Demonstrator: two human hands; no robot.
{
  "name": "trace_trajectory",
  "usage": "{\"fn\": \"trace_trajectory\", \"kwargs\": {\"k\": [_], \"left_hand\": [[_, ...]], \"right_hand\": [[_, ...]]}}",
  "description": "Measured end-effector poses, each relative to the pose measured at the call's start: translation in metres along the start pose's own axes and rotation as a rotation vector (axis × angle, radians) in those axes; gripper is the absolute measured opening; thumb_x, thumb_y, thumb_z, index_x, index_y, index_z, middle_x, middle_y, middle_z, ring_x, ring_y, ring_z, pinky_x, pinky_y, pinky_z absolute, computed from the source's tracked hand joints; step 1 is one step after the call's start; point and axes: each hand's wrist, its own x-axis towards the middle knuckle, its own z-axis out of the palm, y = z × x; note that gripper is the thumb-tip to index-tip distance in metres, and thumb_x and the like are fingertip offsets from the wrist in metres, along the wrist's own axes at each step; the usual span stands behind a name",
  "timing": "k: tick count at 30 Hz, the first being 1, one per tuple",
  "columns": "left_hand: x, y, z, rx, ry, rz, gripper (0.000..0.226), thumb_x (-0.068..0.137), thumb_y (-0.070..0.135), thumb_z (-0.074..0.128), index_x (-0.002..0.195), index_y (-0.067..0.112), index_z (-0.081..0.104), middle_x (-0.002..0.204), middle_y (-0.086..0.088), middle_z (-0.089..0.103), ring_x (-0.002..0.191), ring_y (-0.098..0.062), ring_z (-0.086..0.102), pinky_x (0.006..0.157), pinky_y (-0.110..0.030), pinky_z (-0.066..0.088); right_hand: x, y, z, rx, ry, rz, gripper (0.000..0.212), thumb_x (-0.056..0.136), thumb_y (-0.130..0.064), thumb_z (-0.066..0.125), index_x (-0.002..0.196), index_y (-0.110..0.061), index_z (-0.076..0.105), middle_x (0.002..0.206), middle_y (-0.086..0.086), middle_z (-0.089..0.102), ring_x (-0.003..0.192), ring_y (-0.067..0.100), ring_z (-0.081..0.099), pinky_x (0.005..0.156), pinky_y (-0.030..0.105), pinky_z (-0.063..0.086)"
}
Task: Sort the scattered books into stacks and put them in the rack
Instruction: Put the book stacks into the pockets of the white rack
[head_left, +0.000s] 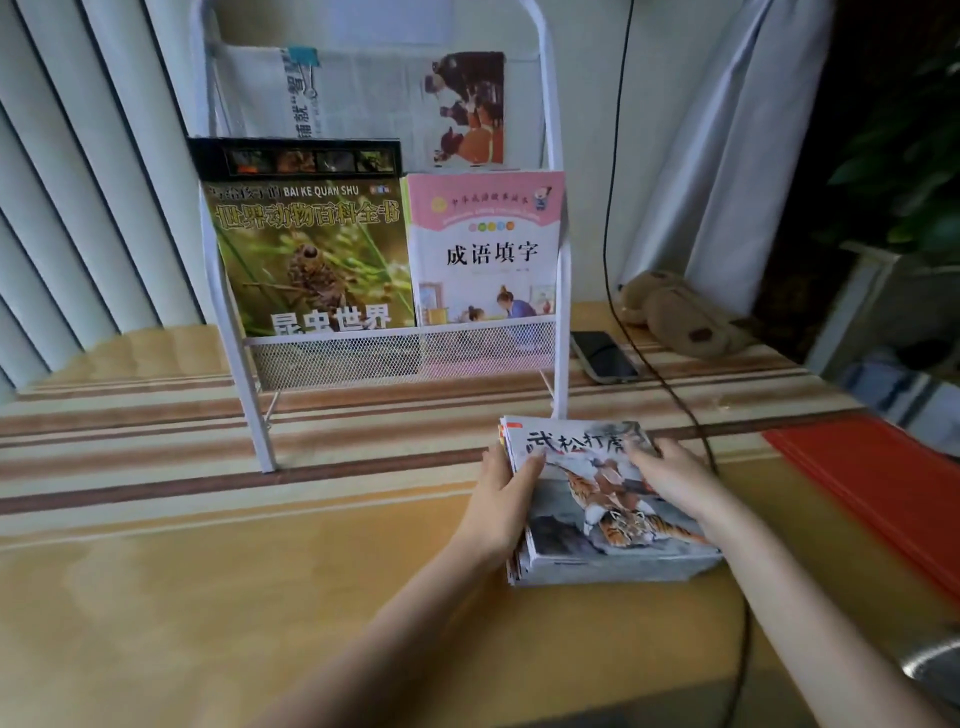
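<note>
**Stack of picture books held at both sides in front of the rack**

A stack of thin picture books (597, 509), topped by a cover with a painted tiger and large black characters, is seen lying on the yellow-and-brown striped table (208, 571), just before the right foot of the white metal rack (558, 291). The stack's left edge is gripped by the left hand (506, 493), its thumb curled over the top cover and its fingers hidden down the side. The right hand (670, 475) is laid over the cover's upper right part with fingers bent around the far edge; the fingertips are hidden, so the grip there is judged only from the curl. How many books are stacked cannot be made out.

In the rack's lower mesh tray a large green insect encyclopedia (306, 244) and a pink-and-white idiom workbook (485, 249) are stood upright side by side, their lower edges veiled by the mesh. In the upper tier a folded newspaper (363, 98) with a blue clip is held, its print blurred.

Towards the table's far right edge a dark smartphone (602, 356) is laid, and a brown plush toy (675, 312) beyond it. A black cable (615, 208) is run down across the table past the stack's right side. At the right edge a red flat folder (883, 483) is cut off by the frame.
</note>
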Motion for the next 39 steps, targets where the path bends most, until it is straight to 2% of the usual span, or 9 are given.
{"fn": "trace_trajectory", "kwargs": {"k": [4, 10, 12, 17, 22, 27, 33, 36, 39], "left_hand": [[-0.004, -0.003, 0.007, -0.132, -0.020, -0.017, 0.059, 0.070, 0.066, 0.056, 0.118, 0.031, 0.052, 0.122, 0.000, 0.060, 0.115, -0.019, 0.058, 0.102, -0.046, 0.044], [-0.013, 0.013, 0.005, -0.250, -0.046, -0.009, 0.044, 0.082, 0.038, 0.055, 0.123, 0.023, 0.049, 0.122, -0.005, 0.060, 0.112, -0.020, 0.060, 0.100, -0.044, 0.046], [-0.013, 0.019, 0.004, -0.288, -0.076, 0.025, 0.031, 0.094, 0.023, 0.050, 0.125, 0.025, 0.047, 0.119, -0.002, 0.063, 0.110, -0.019, 0.061, 0.097, -0.039, 0.049], [-0.017, 0.031, -0.003, -0.342, -0.102, 0.063, 0.041, 0.097, 0.013, 0.046, 0.133, 0.031, 0.038, 0.117, 0.007, 0.063, 0.103, -0.010, 0.063, 0.083, -0.020, 0.053], [-0.021, 0.041, -0.016, -0.425, -0.009, 0.024, 0.042, 0.089, 0.006, 0.058, 0.125, 0.022, 0.045, 0.109, 0.001, 0.067, 0.090, -0.011, 0.066, 0.070, -0.019, 0.055], [-0.023, 0.065, -0.053, -0.377, 0.135, 0.181, 0.039, 0.078, 0.013, 0.075, 0.112, 0.017, 0.055, 0.105, -0.003, 0.071, 0.094, -0.020, 0.070, 0.079, -0.034, 0.058], [-0.039, 0.072, -0.128, -0.209, 0.256, 0.456, 0.044, 0.085, 0.008, 0.067, 0.111, 0.038, 0.049, 0.105, 0.009, 0.065, 0.097, -0.007, 0.065, 0.079, -0.024, 0.055], [-0.050, 0.056, -0.154, -0.169, 0.261, 0.399, 0.050, 0.083, 0.006, 0.068, 0.111, 0.041, 0.047, 0.100, 0.015, 0.065, 0.092, -0.003, 0.066, 0.071, -0.021, 0.055], [-0.059, 0.033, -0.175, -0.194, 0.280, 0.304, 0.057, 0.070, 0.011, 0.078, 0.113, 0.035, 0.048, 0.105, 0.001, 0.065, 0.096, -0.016, 0.067, 0.069, -0.025, 0.057]], "right_hand": [[-0.006, 0.003, 0.003, 0.052, 0.048, -0.047, 0.053, 0.096, -0.048, 0.043, 0.134, -0.012, 0.045, 0.135, 0.007, 0.051, 0.120, 0.025, 0.049, 0.087, 0.032, 0.038], [-0.006, 0.006, 0.003, 0.145, 0.092, -0.097, 0.051, 0.093, -0.048, 0.047, 0.132, -0.014, 0.049, 0.127, 0.002, 0.057, 0.115, 0.022, 0.052, 0.088, 0.035, 0.042], [-0.007, 0.005, 0.003, 0.187, 0.125, -0.129, 0.039, 0.095, -0.043, 0.048, 0.119, -0.015, 0.055, 0.111, -0.001, 0.061, 0.104, 0.020, 0.056, 0.080, 0.032, 0.042], [-0.015, 0.000, 0.006, 0.266, 0.230, -0.231, 0.027, 0.095, -0.038, 0.049, 0.092, -0.014, 0.061, 0.089, 0.002, 0.066, 0.088, 0.024, 0.062, 0.078, 0.041, 0.050], [-0.024, -0.016, 0.008, 0.497, 0.254, -0.354, 0.022, 0.093, -0.028, 0.056, 0.113, -0.019, 0.057, 0.104, -0.004, 0.067, 0.097, 0.017, 0.064, 0.085, 0.039, 0.053], [-0.045, -0.061, 0.010, 0.780, 0.118, -0.581, 0.033, 0.094, -0.017, 0.054, 0.126, -0.021, 0.049, 0.116, -0.006, 0.064, 0.103, 0.008, 0.064, 0.077, 0.024, 0.053], [-0.056, -0.130, 0.050, 0.839, -0.164, -0.614, 0.034, 0.094, -0.021, 0.054, 0.125, -0.012, 0.046, 0.113, 0.003, 0.062, 0.111, 0.021, 0.058, 0.098, 0.041, 0.042], [-0.058, -0.143, 0.084, 0.822, -0.206, -0.614, 0.027, 0.088, -0.023, 0.063, 0.110, -0.015, 0.050, 0.102, -0.001, 0.063, 0.099, 0.013, 0.061, 0.093, 0.034, 0.045], [-0.059, -0.141, 0.107, 0.777, -0.253, -0.635, 0.024, 0.086, -0.023, 0.064, 0.106, -0.016, 0.053, 0.097, -0.007, 0.063, 0.091, 0.003, 0.062, 0.083, 0.016, 0.046]]}}
